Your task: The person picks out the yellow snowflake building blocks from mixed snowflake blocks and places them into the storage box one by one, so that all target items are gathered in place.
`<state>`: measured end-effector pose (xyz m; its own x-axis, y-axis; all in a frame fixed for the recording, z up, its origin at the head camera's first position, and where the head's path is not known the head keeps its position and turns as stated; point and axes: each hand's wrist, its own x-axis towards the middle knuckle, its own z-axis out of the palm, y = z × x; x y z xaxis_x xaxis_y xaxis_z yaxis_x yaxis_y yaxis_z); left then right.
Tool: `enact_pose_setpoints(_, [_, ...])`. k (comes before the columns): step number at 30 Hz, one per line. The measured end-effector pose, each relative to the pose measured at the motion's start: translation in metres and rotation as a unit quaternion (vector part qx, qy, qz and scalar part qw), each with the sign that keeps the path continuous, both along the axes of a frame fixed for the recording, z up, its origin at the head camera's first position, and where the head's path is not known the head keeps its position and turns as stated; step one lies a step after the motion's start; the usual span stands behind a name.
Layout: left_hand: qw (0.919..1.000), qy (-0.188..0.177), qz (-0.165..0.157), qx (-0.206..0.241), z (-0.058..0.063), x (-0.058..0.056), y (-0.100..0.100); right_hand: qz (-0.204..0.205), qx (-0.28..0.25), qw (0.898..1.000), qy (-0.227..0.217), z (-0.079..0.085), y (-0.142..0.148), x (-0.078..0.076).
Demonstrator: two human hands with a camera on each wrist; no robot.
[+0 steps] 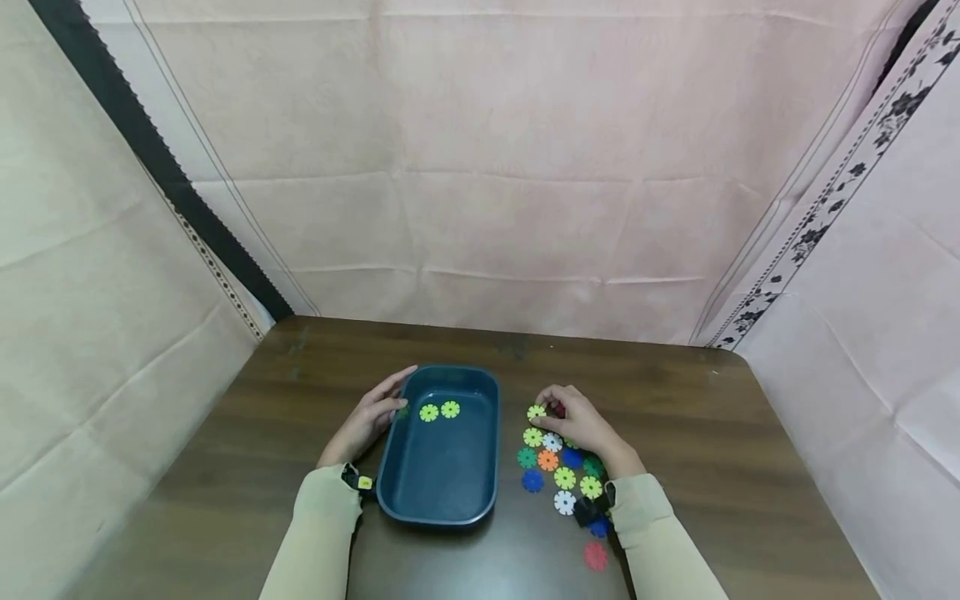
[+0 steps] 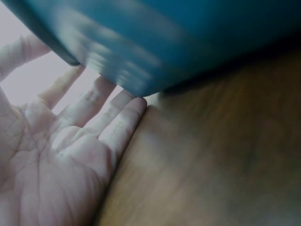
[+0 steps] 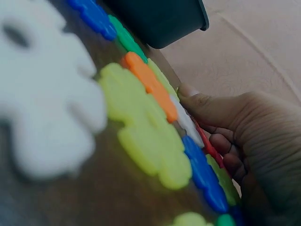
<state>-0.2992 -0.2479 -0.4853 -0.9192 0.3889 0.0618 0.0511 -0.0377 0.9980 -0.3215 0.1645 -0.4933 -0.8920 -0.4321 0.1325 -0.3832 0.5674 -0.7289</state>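
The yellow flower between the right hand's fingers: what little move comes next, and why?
I'd probably lift that yellow flower toward the tray. The right hand has its fingers at it, though a firm pinch isn't clear. Two matching flowers lie in the tray, and the left hand touches its side.

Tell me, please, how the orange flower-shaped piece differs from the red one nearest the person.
The orange flower-shaped piece is orange; the red flower-shaped piece is pinkish red. The orange piece sits amid other pieces, the red piece at their near end. Both lie on the table.
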Motion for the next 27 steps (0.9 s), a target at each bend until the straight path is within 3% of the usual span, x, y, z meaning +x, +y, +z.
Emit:
enact_pose_setpoints(13, [1.0,-0.001,0.001,-0.005,0.0,-0.001,0.001,-0.015,-0.058,0.998,0.015,0.0,0.004,-0.003])
enact_pose_setpoints(19, [1.0,-0.003,0.001,0.005,0.002,-0.003,0.004,-0.019,-0.073,0.997,0.033,0.015,0.007,-0.005])
enact_pose_setpoints(27, [1.0,-0.004,0.007,-0.001,0.003,-0.001,0.002,0.014,-0.07,0.997,0.029,0.04,-0.008,-0.007])
